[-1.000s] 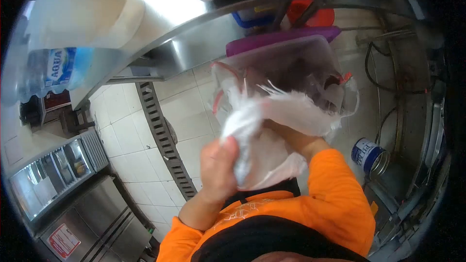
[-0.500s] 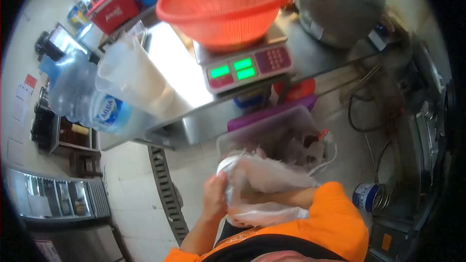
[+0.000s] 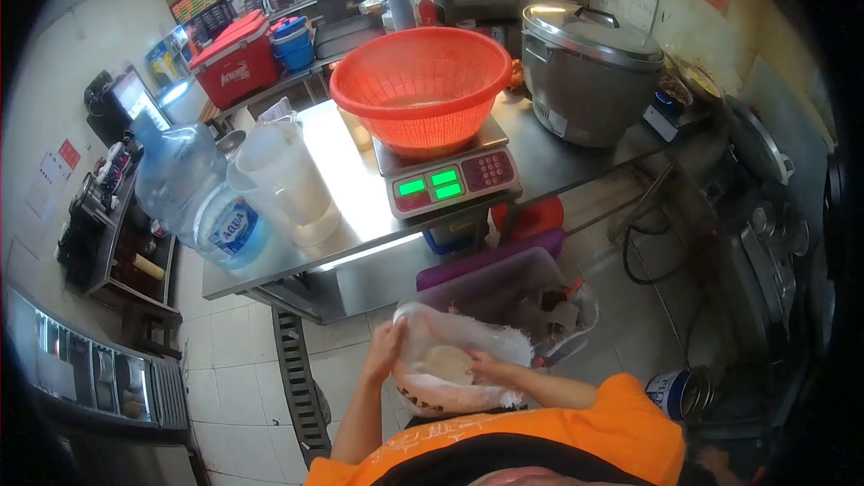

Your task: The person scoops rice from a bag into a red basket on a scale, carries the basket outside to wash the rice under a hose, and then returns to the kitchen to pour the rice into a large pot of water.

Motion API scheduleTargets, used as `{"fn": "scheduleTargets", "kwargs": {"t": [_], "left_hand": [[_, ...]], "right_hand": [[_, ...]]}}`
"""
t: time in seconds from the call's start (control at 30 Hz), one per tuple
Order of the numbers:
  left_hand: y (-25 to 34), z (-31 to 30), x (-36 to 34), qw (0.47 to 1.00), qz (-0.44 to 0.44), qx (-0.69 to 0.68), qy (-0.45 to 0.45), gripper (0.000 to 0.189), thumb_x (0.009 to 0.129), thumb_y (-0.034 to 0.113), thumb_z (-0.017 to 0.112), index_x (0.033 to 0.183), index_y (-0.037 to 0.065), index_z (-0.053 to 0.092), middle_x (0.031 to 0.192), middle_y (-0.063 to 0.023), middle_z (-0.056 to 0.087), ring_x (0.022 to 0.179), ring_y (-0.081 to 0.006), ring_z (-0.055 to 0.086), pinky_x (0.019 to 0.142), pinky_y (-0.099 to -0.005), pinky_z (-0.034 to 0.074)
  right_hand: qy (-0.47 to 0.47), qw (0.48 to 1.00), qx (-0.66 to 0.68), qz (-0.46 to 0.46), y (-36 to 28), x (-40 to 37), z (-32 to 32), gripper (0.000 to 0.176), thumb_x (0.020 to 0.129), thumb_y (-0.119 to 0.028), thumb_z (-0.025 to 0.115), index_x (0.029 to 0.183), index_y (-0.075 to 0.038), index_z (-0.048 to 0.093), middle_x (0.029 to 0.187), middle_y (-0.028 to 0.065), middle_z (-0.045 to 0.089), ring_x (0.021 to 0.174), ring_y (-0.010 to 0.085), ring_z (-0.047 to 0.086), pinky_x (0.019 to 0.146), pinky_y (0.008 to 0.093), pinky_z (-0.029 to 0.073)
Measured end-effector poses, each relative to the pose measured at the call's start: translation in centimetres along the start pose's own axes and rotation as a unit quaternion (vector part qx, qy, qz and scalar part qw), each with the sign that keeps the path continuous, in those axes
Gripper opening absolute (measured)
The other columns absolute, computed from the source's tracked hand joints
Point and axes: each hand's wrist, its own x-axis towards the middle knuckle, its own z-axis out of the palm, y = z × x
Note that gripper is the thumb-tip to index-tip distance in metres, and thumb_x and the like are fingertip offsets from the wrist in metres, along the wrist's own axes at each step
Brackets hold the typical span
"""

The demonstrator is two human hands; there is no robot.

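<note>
Two hands hold a clear plastic bag [image 3: 445,373] with pale contents at chest height: the left hand [image 3: 385,346] clasps its side, the right hand [image 3: 490,367] closes on its top. Just beyond stands a purple-lidded bin [image 3: 504,277], under the steel table [image 3: 544,160] bearing a digital scale [image 3: 445,182].

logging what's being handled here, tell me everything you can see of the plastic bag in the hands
The plastic bag is thin, translucent white film, crumpled and bulging, its mouth open upward. A pale rounded mass shows inside; what it is cannot be told. The left hand grips its left edge, the right hand holds its right side. It is held in the air before the orange shirt, beside a clear bin.
</note>
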Motion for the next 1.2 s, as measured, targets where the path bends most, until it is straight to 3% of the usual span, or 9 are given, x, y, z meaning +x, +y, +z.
{"fn": "scheduleTargets", "kwargs": {"t": [0.1,0.23,0.53,0.73,0.93,1.07,1.13,1.17,1.2], "left_hand": [[-0.7,-0.8,0.2,0.997,0.002,-0.072,0.039,0.039,0.089,0.036,0.046,0.092,-0.001,0.060,0.081,-0.0029,0.057,0.071,-0.0101,0.052,0.063,-0.0240,0.044],[0.5,-1.9,-1.3,0.959,0.006,-0.276,0.062,0.038,0.090,0.033,0.044,0.100,-0.002,0.056,0.092,-0.0081,0.060,0.080,-0.0155,0.058,0.072,-0.0287,0.047],[-0.9,-0.7,-0.8,0.976,-0.013,-0.214,0.042,0.039,0.088,0.036,0.047,0.094,-0.001,0.058,0.089,-0.0056,0.060,0.074,-0.0131,0.056,0.066,-0.0261,0.045],[-2.5,-0.7,-0.5,0.967,-0.002,-0.251,0.038,0.039,0.089,0.034,0.047,0.098,-0.002,0.057,0.089,-0.0067,0.060,0.079,-0.0141,0.056,0.069,-0.0268,0.045],[-2.8,-2.1,-2.4,0.962,-0.016,-0.267,0.058,0.038,0.090,0.033,0.045,0.102,-0.002,0.055,0.092,-0.0085,0.060,0.080,-0.0162,0.058,0.071,-0.0293,0.047],[-3.0,-2.0,-3.5,0.960,-0.029,-0.270,0.072,0.039,0.090,0.034,0.045,0.102,-0.002,0.055,0.093,-0.0076,0.059,0.081,-0.0155,0.057,0.072,-0.0284,0.046],[-3.6,-1.9,-3.7,0.961,-0.031,-0.264,0.080,0.040,0.090,0.035,0.045,0.102,-0.002,0.055,0.092,-0.0074,0.059,0.081,-0.0153,0.057,0.071,-0.0283,0.046],[-3.9,-1.9,-3.8,0.963,-0.030,-0.253,0.083,0.040,0.090,0.035,0.045,0.102,-0.002,0.055,0.092,-0.0071,0.059,0.080,-0.0151,0.057,0.071,-0.0281,0.046],[-3.9,-1.8,-4.0,0.962,-0.035,-0.256,0.090,0.040,0.090,0.035,0.045,0.102,-0.002,0.055,0.092,-0.0071,0.059,0.080,-0.0151,0.057,0.071,-0.0281,0.046]], "right_hand": [[0.008,0.976,0.211,-0.055,-2.0,-2.8,0.6,0.062,0.077,-0.020,0.059,0.131,-0.010,0.030,0.124,0.0054,0.042,0.113,0.0196,0.042,0.089,0.0361,0.042],[0.083,0.973,0.209,-0.049,-5.8,-7.5,1.6,0.070,0.074,-0.024,0.063,0.132,-0.013,0.027,0.127,0.0076,0.037,0.117,0.0230,0.038,0.094,0.0438,0.038],[0.133,0.943,0.301,-0.050,-12.7,-11.8,2.2,0.068,0.069,-0.034,0.060,0.128,-0.016,0.032,0.128,0.0079,0.037,0.117,0.0259,0.038,0.094,0.0455,0.037],[0.133,0.907,0.304,-0.259,-24.7,-13.2,1.6,0.075,0.071,-0.055,0.054,0.132,-0.019,0.029,0.130,0.0063,0.036,0.116,0.0265,0.040,0.086,0.0448,0.044],[0.314,0.846,0.203,-0.381,-38.2,-11.4,-5.1,0.081,0.069,-0.062,0.055,0.131,-0.018,0.029,0.128,0.0095,0.035,0.113,0.0280,0.040,0.083,0.0411,0.044],[0.463,0.763,0.059,-0.447,-47.7,-7.8,-8.4,0.084,0.062,-0.055,0.066,0.128,-0.016,0.033,0.121,0.0119,0.039,0.106,0.0279,0.044,0.080,0.0408,0.045],[0.613,0.657,-0.052,-0.436,-50.8,-5.8,-7.8,0.083,0.057,-0.049,0.073,0.123,-0.013,0.039,0.114,0.0133,0.045,0.103,0.0297,0.046,0.080,0.0406,0.044],[0.609,0.663,-0.053,-0.432,-52.4,-4.5,-8.9,0.083,0.057,-0.049,0.073,0.123,-0.013,0.039,0.114,0.0133,0.045,0.103,0.0297,0.046,0.080,0.0406,0.044],[0.680,0.567,-0.192,-0.423,-53.7,-2.9,-10.7,0.086,0.055,-0.046,0.075,0.124,-0.012,0.038,0.115,0.0147,0.044,0.104,0.0309,0.045,0.083,0.0413,0.042]]}}
